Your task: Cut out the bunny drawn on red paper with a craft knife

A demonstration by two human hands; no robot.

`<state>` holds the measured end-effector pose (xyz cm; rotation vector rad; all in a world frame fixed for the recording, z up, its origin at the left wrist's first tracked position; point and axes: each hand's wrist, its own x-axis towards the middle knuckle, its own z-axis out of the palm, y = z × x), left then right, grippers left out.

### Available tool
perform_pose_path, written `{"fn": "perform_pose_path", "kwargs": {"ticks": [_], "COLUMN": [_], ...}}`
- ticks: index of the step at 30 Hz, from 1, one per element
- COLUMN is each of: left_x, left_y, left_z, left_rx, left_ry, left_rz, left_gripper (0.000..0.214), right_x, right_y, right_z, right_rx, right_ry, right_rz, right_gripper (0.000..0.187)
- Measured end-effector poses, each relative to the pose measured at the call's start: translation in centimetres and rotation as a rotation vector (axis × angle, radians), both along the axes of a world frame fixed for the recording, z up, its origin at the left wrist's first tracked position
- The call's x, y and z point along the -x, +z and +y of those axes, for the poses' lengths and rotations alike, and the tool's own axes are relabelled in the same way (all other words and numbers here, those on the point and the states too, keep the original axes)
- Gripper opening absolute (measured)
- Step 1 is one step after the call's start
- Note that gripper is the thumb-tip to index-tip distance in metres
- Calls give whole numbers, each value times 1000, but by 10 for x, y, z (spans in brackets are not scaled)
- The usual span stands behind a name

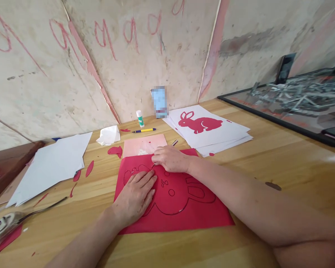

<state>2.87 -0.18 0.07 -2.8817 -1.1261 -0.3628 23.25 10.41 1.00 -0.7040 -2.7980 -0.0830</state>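
Right hand (170,159): grip closed round a thin tool (174,142), tip down on the red sheet (184,212), on the drawn rabbit outline near the sheet's far edge. Blade or pen, can't tell at this res. Left hand (136,193): grip open and flat, holding nothing, palm pressing the sheet just beside the tip.

Step in hand looks like following the outline. To do it well:
- left fingers beside or behind the tip, never in its path
- press close to the line so the paper can't buckle
- short strokes; on tight curves turn the sheet, not the wrist

Edges and room:
- red sheet lies flat on the table (268,163), far edge touching the pink sheet (145,144)
- white stack (231,130) with a red rabbit on top sits near, to the right, clear of my forearm
- loose white sheets (53,160) and red scraps (115,150) to the left, apart from the work
- glue stick (140,119) and pen (144,130) sit back near the wall
- bare table around the sheet's near side: room to rotate it
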Motion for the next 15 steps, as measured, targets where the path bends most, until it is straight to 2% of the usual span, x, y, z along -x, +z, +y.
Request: {"fn": "perform_pose_path", "kwargs": {"ticks": [15], "left_x": [0], "left_y": [0], "left_z": [-1], "left_rx": [-30], "left_ry": [16], "left_rz": [-1], "left_gripper": [41], "right_x": [-1], "right_y": [-2], "right_z": [3], "right_rx": [42], "right_ry": [11], "right_rz": [19], "right_gripper": [17]}}
